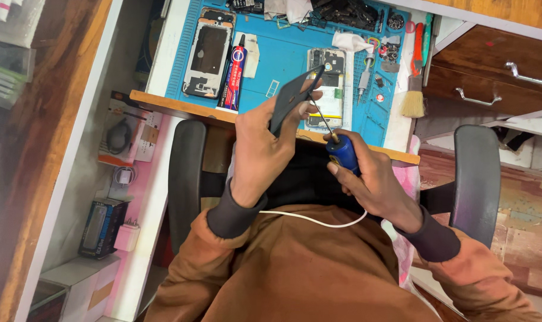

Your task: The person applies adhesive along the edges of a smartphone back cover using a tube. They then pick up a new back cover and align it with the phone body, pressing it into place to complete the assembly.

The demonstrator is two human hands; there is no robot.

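Observation:
My left hand (260, 143) holds a dark phone back cover (294, 95) tilted up above the desk edge. My right hand (366, 176) grips a blue-handled screwdriver (342, 154); its thin shaft points up to the cover's edge. Beyond them on the blue work mat (283, 59) lies an opened phone (327, 83) with its board showing. A second opened phone frame (206, 58) lies at the mat's left, with a black and red glue tube (235, 74) beside it.
A brush (412, 98) and small tools lie at the mat's right. Wooden drawers with metal handles (491, 77) stand to the right. Chair armrests (186, 173) (476, 176) flank me. Boxes and chargers (113, 220) sit on the left shelf. A white cable (318, 219) crosses my lap.

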